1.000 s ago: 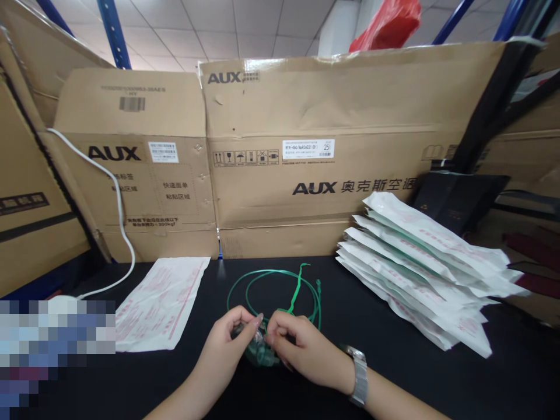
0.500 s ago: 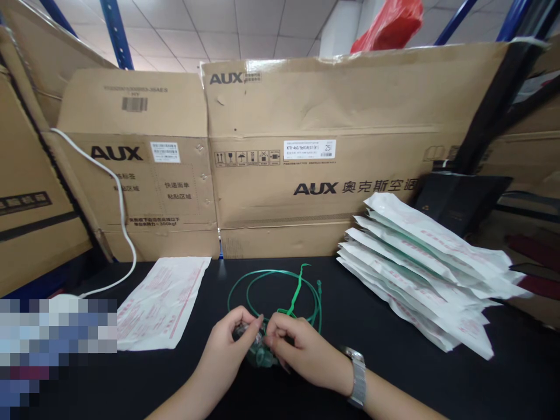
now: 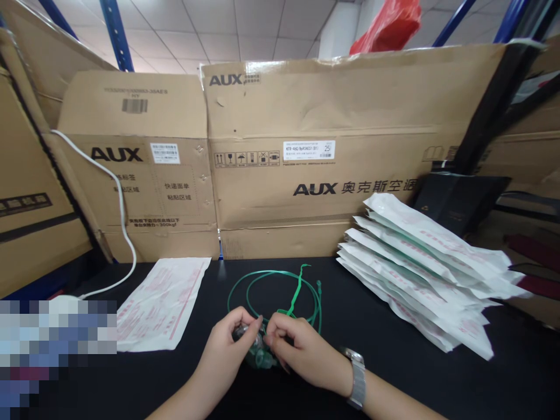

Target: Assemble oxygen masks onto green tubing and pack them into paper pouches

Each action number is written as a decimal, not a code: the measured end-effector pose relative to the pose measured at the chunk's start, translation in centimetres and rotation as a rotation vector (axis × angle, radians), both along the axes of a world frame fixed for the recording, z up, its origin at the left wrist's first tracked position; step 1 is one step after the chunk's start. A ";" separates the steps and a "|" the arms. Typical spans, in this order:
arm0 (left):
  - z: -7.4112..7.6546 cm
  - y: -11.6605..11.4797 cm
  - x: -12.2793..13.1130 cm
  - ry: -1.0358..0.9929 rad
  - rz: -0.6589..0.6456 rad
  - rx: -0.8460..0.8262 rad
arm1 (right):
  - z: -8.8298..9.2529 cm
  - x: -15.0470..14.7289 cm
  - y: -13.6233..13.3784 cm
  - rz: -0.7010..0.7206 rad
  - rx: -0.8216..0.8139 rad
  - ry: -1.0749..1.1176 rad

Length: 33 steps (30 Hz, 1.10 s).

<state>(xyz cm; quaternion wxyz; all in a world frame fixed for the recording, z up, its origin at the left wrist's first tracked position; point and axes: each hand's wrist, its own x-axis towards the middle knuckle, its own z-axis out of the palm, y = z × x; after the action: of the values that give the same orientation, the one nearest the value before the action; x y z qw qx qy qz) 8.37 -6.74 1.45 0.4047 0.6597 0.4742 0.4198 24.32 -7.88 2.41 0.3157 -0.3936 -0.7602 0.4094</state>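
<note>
A: Flattened brown cardboard AUX cartons (image 3: 306,146) stand behind a black desk (image 3: 437,385), with blue steel shelving uprights (image 3: 114,29) and a red plastic bag (image 3: 387,23) above them. What's happening at the front?

B: Both hands are closed and working together. The left hand (image 3: 223,350) and right hand (image 3: 301,350) pinch a clear, green-tinted moulded plastic mask (image 3: 258,356) at the front of the desk.

A: Is the mask resting on the desk?

B: I can't tell; the 2 hands hide too much of it.

A: What's attached to it?

B: Thin green plastic tubing (image 3: 273,279) loops behind it on the desk, beside a flat green strap (image 3: 298,289).

A: And nearby?

B: A flat white printed pouch (image 3: 164,303) lies to the left, and a stack of white printed pouches (image 3: 420,268) sits to the right.
</note>
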 end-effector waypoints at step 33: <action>-0.3 0.0 0.0 -0.004 -0.010 0.012 | 0.0 -0.1 -0.2 -0.049 0.161 -0.163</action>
<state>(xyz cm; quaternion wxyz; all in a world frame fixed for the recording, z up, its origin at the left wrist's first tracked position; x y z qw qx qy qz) 8.40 -6.75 1.16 0.4036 0.6636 0.4677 0.4220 24.26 -8.10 2.37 0.2932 -0.4175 -0.8038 0.3059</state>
